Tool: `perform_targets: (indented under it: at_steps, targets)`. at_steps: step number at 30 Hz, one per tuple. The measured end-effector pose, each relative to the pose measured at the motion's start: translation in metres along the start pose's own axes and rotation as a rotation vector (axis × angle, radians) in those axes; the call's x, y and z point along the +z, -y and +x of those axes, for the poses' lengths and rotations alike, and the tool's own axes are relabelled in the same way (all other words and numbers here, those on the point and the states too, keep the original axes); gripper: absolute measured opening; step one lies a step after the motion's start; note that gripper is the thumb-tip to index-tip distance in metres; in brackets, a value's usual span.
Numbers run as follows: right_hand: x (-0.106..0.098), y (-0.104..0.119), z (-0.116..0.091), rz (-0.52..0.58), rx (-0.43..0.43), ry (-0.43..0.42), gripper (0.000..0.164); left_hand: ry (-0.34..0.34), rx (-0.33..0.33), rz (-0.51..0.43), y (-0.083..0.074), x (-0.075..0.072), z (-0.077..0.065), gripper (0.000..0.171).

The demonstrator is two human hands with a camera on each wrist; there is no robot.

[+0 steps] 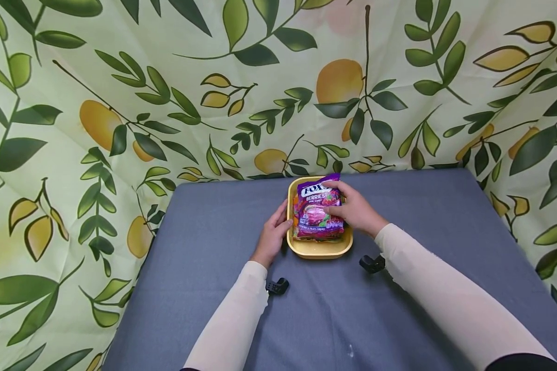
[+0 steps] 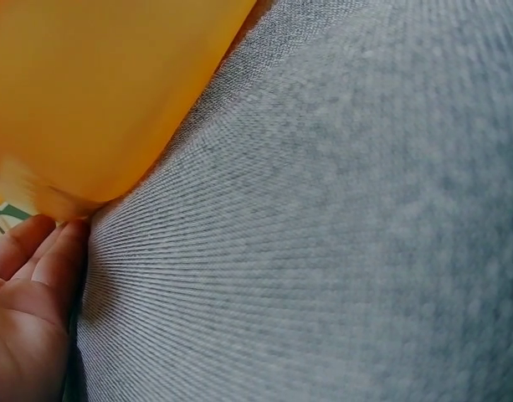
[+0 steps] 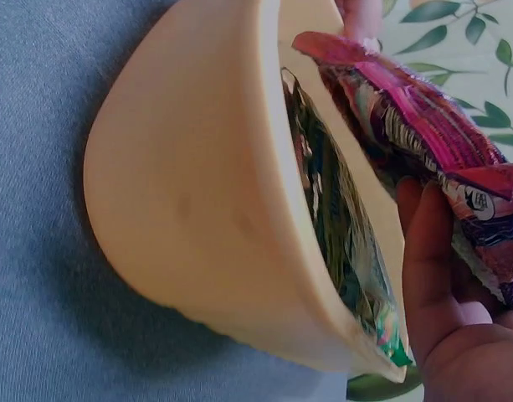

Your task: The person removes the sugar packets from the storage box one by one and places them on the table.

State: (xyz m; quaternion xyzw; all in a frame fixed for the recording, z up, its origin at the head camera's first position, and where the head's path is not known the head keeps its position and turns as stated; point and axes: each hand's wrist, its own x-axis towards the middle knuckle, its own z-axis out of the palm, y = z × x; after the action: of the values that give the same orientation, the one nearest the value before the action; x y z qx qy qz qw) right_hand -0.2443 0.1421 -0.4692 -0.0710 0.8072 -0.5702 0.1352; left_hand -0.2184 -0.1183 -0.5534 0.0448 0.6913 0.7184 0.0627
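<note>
Pinching the purple Fox's Berries pouch (image 1: 316, 215) by its right edge, my right hand (image 1: 358, 208) has its thumb over the front of the pack and its fingers toward the top corner. The pouch is just right of the middle of the head view, over the yellow basket (image 1: 320, 251); in the right wrist view it sits tilted at the upper right, raised above the rim. Below it in that view, a crinkled packet with green on it (image 3: 344, 218) stands inside the basket; its label is unreadable to me.

My left hand (image 1: 271, 237) lies along the basket's left wall, fingers extended and touching the outside, not curled round it. In the left wrist view those fingers are at the lower left, against the orange-looking wall.

Grey cloth (image 1: 213, 257) spreads beneath, and a leaf-and-fruit curtain (image 1: 288, 77) fills the top of the head view.
</note>
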Motion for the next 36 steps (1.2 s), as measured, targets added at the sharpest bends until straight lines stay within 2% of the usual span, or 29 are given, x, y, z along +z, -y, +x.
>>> perform_targets:
  at_steps: [8,16,26,36]
  targets:
    - [-0.012,-0.005,-0.002,0.072,-0.01,-0.009,0.07,-0.007,-0.002,-0.044,0.003,-0.001,0.001,0.061]
    - [-0.028,-0.01,-0.007,0.085,-0.027,-0.037,0.07,-0.015,-0.009,-0.031,0.004,-0.001,0.0,0.061]
    - [-0.058,-0.018,-0.009,0.089,-0.01,-0.06,0.077,-0.016,-0.003,-0.039,0.004,-0.002,0.003,0.061]
    - [-0.092,-0.031,-0.012,0.152,0.039,-0.11,0.079,0.0,-0.004,-0.053,0.003,0.0,0.002,0.061]
